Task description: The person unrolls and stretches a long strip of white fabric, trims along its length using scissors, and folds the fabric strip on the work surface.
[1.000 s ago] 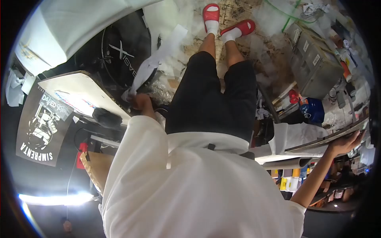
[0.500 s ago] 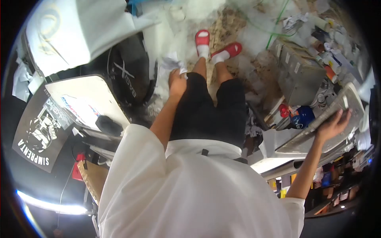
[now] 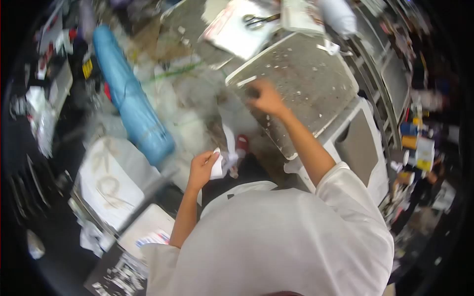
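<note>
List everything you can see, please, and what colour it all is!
Scissors: one pair, dark, on the printed sheet
Printed sheet: one, white and red, top middle
Wrapped roll: one, blue, left
White roll: one, white, top right
Board: one, grey-brown, white flecks, upper middle
Marked sheet: one, white with brown, lower left
Clutter: too blurred to count, mixed, edges
Sandal: one visible, red, centre
Shirt: one, white, bottom
Left hand: one, bare, gripping white scrap
Right hand: one, bare, over board's edge
</note>
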{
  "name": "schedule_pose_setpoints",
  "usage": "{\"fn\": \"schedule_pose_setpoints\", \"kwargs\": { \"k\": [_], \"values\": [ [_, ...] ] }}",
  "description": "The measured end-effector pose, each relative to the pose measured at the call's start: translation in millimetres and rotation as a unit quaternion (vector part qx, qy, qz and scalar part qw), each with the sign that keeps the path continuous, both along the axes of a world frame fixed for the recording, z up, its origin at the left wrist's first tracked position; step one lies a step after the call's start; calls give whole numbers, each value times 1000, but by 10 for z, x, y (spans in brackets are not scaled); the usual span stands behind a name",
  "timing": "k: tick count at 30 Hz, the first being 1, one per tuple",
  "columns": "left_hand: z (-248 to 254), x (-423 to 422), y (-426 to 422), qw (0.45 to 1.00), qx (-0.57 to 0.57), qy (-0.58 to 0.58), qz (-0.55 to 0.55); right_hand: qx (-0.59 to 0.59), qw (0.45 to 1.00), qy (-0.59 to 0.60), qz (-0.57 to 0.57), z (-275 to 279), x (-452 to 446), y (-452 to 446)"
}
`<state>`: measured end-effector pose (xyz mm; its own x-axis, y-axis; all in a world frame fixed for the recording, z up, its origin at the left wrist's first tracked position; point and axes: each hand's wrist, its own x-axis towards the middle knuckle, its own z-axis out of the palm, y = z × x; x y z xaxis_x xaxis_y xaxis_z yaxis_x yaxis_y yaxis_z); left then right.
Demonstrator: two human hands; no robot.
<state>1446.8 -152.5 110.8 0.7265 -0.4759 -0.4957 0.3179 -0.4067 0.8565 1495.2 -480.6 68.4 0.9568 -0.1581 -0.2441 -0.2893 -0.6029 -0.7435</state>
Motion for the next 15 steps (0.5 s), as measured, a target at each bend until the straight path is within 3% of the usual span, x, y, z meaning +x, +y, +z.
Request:
{"fn": "schedule_pose_setpoints", "kwargs": {
  "k": [1, 2, 4, 5, 6, 7, 9, 11, 13, 15],
  "values": [
    [156, 74, -54, 999, 2, -20, -27, 227, 969, 51, 79, 212, -31, 111],
    [293, 141, -116, 999, -23, 1, -39, 35, 975, -26, 218, 406, -146, 303],
    [522, 263, -230, 995, -47, 18, -81, 163, 934, -30, 315, 598, -388, 671],
    [702, 313, -328, 991, -50, 9, -120, 135, 932, 77, 327, 1001, -490, 727],
    [936, 371, -420, 988, -81, -1, -131, 124, 950, 94, 272, 1012, -627, 802],
    [1070, 436, -494, 983, -112, -8, -143, 175, 963, 37, 203, 856, -775, 811],
    [1148, 682, -509, 965, -113, 2, -237, 360, 917, 32, 166, 1023, -1019, 643],
    [1247, 830, -541, 933, -55, -132, -329, 332, 937, 33, 107, 1319, -1303, 451],
    [1088, 1408, -360, 872, 95, -267, -398, 302, 949, 40, 74, 1501, -1510, 378],
    [1121, 2024, -155, 886, 31, -362, -288, 258, 964, 56, 33, 1633, -1727, 305]
  ]
}}
